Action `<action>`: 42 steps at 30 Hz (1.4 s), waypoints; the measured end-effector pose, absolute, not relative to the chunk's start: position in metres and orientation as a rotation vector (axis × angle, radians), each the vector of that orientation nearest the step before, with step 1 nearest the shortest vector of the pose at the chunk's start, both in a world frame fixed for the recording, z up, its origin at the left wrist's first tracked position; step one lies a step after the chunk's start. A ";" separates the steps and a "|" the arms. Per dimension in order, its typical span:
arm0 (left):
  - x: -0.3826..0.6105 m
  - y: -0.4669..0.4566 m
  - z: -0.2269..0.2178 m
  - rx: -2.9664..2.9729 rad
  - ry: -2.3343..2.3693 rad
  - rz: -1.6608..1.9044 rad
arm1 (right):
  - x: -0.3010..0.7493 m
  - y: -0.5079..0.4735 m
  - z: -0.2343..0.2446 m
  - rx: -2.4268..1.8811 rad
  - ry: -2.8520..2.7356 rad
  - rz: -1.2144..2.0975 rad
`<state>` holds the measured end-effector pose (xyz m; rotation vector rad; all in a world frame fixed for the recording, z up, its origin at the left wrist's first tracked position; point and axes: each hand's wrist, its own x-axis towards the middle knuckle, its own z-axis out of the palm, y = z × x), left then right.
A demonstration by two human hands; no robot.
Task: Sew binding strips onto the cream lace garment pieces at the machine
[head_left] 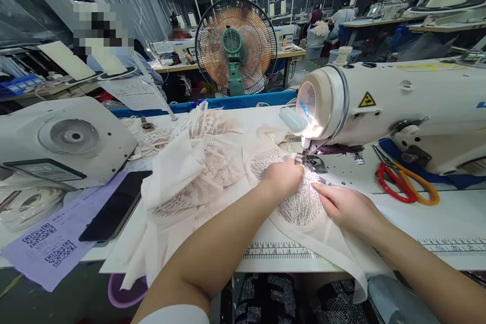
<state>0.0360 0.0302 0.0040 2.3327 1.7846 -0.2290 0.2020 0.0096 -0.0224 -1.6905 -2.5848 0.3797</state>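
Note:
A pale cream lace garment piece (pixel 301 207) lies on the machine bed, one edge running under the presser foot (pixel 311 163) of a white sewing machine (pixel 379 96). My left hand (pixel 284 179) is curled closed on the lace just left of the foot, with its fingertips partly hidden. Just in front of the needle area, my right hand (pixel 347 205) pinches the same lace between thumb and fingers. The machine's lamp lights the stitching spot. Sheer fabric hangs over the table's front edge below my right hand.
More lace pieces (pixel 205 167) are heaped left of my hands. Red and orange-handled scissors (pixel 402 182) lie at the right. A black phone (pixel 116 207) rests on a purple printed sheet (pixel 49 253). A fan (pixel 235 43) stands behind the table. Other people sit or stand further back.

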 end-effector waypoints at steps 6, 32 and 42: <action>0.037 0.030 0.006 2.340 1.801 -0.214 | 0.200 0.012 -0.020 -1.653 -2.604 0.349; 0.013 0.041 -0.005 2.190 1.958 0.244 | 0.202 0.006 -0.011 -1.675 -2.611 0.237; 0.017 0.019 0.036 2.414 1.945 -0.134 | 0.232 0.002 -0.027 -1.381 -2.632 0.291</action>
